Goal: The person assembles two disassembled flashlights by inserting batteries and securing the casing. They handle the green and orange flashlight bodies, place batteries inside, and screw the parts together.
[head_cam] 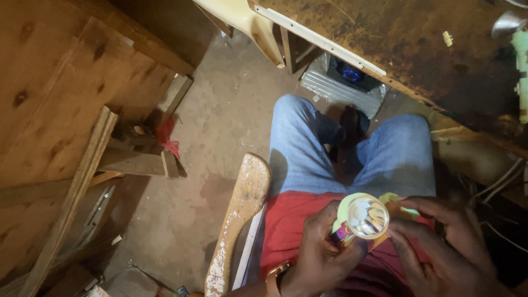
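Observation:
I sit with blue jeans [308, 148] and a red shirt in view below me. Both hands hold a small flashlight [365, 218] over my lap; it has a pale green rim, a shiny silver reflector facing up and a colourful body. My left hand [319, 253] grips its body from the left, thumb against the side. My right hand [440, 242] wraps it from the right, fingers curled over the far edge. A watch sits on my left wrist [275, 274].
A worn wooden chair arm [242, 214] stands to my left. A stained workbench [418, 44] runs across the top right, with a pale green part [521, 71] on it. Wooden boards [66, 110] and planks lie left. A metal box with blue light [349, 77] sits beyond my feet.

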